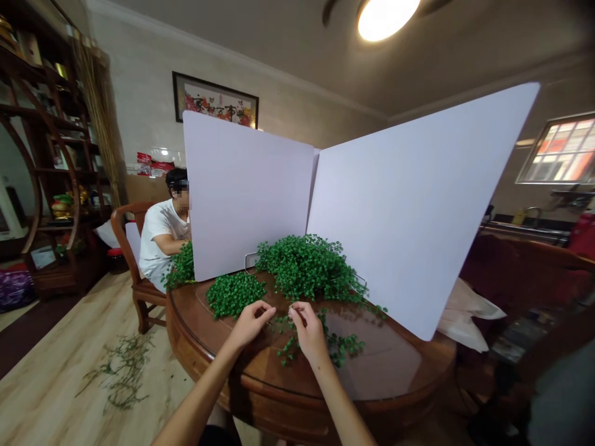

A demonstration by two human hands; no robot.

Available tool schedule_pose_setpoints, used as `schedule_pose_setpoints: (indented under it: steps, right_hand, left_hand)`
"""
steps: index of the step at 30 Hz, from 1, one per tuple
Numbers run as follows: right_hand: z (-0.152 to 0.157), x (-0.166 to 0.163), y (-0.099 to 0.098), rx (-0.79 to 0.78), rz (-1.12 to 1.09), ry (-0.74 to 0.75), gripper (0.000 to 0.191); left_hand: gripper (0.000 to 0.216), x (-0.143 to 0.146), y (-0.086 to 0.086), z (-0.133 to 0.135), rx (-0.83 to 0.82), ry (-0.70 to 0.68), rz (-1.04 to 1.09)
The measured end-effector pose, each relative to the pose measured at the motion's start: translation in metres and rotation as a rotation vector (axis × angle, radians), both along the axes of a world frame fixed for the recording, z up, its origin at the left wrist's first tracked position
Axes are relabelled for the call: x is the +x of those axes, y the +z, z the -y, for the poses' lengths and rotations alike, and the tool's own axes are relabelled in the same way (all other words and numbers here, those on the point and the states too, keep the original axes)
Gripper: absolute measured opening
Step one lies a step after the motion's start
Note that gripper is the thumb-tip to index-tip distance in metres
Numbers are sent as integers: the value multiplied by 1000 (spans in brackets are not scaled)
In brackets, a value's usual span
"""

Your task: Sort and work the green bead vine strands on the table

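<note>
My left hand (253,321) is over the near part of the round table, thumb and fingertips pinched together; whatever is between them is too small to make out. Close by on its right, my right hand (307,327) is closed in a pinch on a thin leafy green sprig (289,352), whose leaves show beside and below the fingers. A low pile of small green leaves (236,293) lies just beyond my left hand. Behind both hands rises a large heap of leafy green stems (309,266). More loose sprigs (344,347) lie right of my right hand.
Two white panels (248,198) (400,204) stand upright on the wooden table (279,387), held by wire stands. At the left, a person in a white shirt (160,232) sits by more greenery (181,267). Bare stems (121,371) litter the floor.
</note>
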State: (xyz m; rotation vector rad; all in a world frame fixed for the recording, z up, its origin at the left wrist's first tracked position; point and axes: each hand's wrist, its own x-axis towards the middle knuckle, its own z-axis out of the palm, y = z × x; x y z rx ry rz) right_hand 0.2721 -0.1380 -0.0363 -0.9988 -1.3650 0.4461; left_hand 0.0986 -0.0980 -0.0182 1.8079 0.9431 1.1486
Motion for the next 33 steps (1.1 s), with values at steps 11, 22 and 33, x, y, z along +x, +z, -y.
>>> schedule_pose_setpoints:
  steps: [11, 22, 33]
  right_hand:
    - [-1, 4, 1, 57, 14, -156, 26]
    - [-5, 5, -7, 102, 116, -275, 23]
    - [16, -19, 17, 291, 630, -64, 33]
  left_hand:
    - [43, -2, -2, 0, -182, -90, 75]
    - [31, -5, -6, 0, -170, -128, 217]
    - [24, -4, -6, 3, -35, -153, 75]
